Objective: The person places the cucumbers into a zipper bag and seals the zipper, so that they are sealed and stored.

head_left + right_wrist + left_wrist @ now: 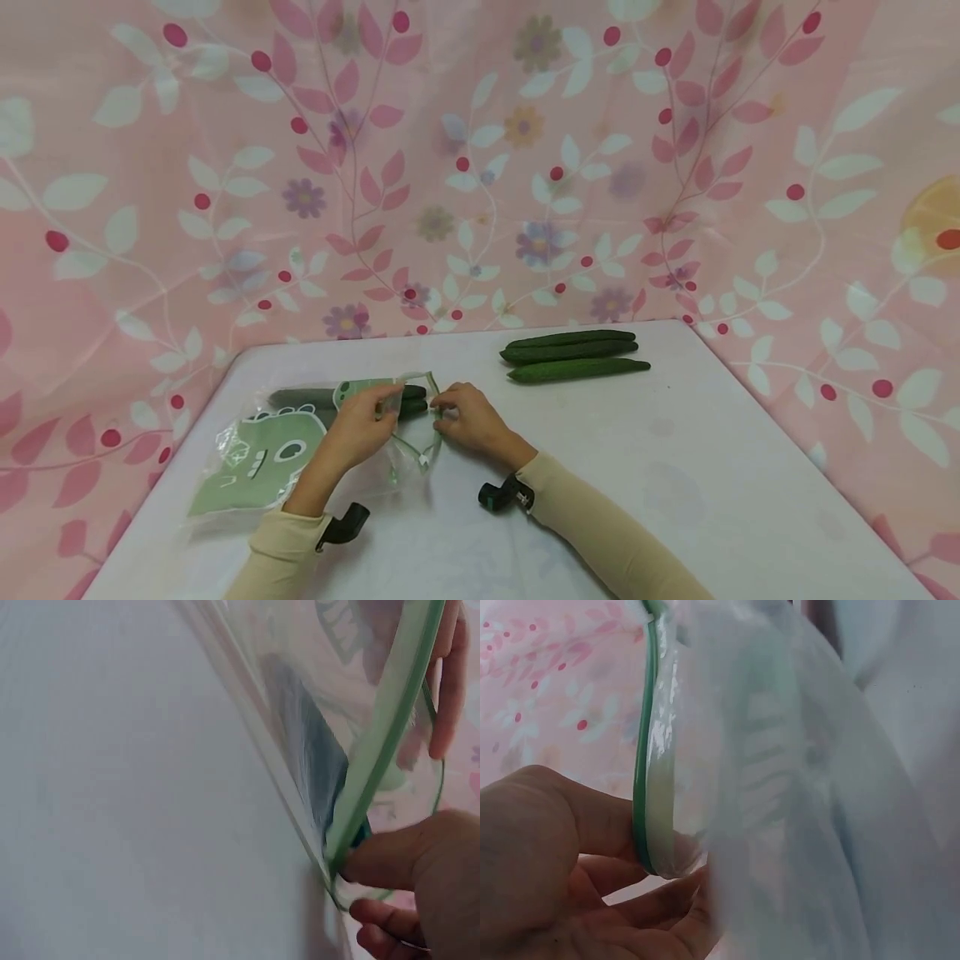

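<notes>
A clear zip bag [258, 492] with a green cartoon print lies on the left of the table, its green-edged mouth standing apart on the right. Dark cucumbers [300, 399] lie inside, their ends near the mouth. My left hand [360, 429] pinches the upper layer of the bag near the opening. At the mouth's far right edge, my right hand [474, 423] pinches the green zip strip [382, 750] between thumb and fingers. In the left wrist view, the bag's clear film [772, 787] covers much of the picture. A small white slider [423, 459] sits on the strip's near side.
Several more cucumbers [577, 370] lie side by side at the back of the white table [675, 500], right of the bag. A pink floral cloth [480, 167] hangs behind and around the table.
</notes>
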A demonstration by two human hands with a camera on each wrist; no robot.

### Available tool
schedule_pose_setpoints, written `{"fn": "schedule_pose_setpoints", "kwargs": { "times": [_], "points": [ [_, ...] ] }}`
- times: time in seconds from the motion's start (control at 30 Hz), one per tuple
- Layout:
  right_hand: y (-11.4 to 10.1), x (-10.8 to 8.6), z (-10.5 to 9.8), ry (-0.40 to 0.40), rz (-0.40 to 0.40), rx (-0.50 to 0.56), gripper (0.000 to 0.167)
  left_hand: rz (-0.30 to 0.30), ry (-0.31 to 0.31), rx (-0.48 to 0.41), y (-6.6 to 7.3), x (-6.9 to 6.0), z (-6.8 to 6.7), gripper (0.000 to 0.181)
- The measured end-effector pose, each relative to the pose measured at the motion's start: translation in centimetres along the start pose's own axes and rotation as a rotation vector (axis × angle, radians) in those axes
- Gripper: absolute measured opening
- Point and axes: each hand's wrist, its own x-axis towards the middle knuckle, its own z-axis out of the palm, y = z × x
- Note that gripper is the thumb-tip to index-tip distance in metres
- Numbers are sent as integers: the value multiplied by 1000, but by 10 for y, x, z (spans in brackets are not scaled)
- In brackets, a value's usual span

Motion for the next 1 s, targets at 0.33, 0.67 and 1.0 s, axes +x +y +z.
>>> {"fn": "schedule_pose_setpoints", "kwargs": {
  "times": [0.33,0.67,1.0],
  "points": [
    [21,-17,-66,69,53,52,22,-32,11,-8,1,1,-7,47],
    [77,-63,-137,65,230,-75,29,-26,29,-40,-3,0,-7,36],
    [120,-92,-192,155,336,-159,33,-79,126,21,-5,-1,-10,35]
  ]
}}
